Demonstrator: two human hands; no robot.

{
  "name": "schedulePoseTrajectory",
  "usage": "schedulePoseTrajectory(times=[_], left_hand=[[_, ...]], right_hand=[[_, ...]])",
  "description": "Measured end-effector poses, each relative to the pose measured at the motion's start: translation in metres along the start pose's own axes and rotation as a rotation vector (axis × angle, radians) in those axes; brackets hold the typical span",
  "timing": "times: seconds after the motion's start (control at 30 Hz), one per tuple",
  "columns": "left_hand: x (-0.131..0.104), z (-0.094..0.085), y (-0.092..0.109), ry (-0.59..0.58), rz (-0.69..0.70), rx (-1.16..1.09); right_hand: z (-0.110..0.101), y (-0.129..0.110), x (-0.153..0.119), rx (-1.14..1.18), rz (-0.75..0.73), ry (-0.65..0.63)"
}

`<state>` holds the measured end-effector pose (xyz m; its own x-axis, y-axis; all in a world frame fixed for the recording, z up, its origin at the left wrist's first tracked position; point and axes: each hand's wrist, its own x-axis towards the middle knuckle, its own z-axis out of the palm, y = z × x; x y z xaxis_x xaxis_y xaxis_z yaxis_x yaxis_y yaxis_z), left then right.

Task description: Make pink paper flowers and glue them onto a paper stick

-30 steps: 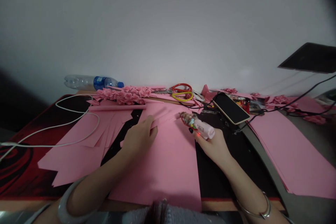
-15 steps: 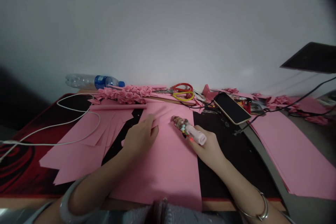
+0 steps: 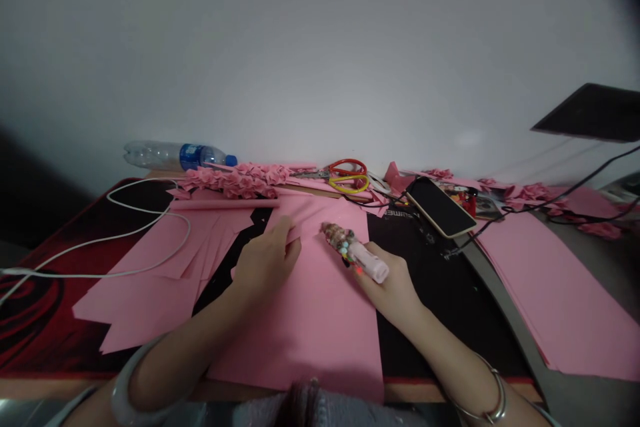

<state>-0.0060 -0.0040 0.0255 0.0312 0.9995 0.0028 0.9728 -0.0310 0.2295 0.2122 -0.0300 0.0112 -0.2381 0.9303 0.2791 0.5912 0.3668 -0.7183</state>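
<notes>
Decorated tool: pale pink body, multicoloured beads, red light; above pink sheet | right hand: grasping tool | left hand: on pink paper, grip unclear

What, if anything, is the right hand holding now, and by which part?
The right hand holds a decorated, pale pink glue gun from below, near its rear end; the fingers' exact grip is hidden.
</notes>
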Motion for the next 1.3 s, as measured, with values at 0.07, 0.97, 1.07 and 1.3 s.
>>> schedulePoseTrajectory(times=[0.07,0.97,1.07,1.3], left_hand=[[0.001,0.000,-0.001,0.011,0.004,-0.020],[0.006,0.006,-0.006,0.079,0.025,-0.184],[0.007,0.006,-0.004,0.065,0.010,-0.168],[0.005,0.008,-0.007,0.095,0.029,-0.178]], right_hand=[[-0.001,0.004,0.001,-0.014,0.007,0.037],[-0.005,0.010,0.002,-0.018,-0.011,0.162],[-0.003,0.004,0.001,0.013,-0.058,0.056],[-0.005,0.014,0.002,-0.010,-0.005,0.130]])
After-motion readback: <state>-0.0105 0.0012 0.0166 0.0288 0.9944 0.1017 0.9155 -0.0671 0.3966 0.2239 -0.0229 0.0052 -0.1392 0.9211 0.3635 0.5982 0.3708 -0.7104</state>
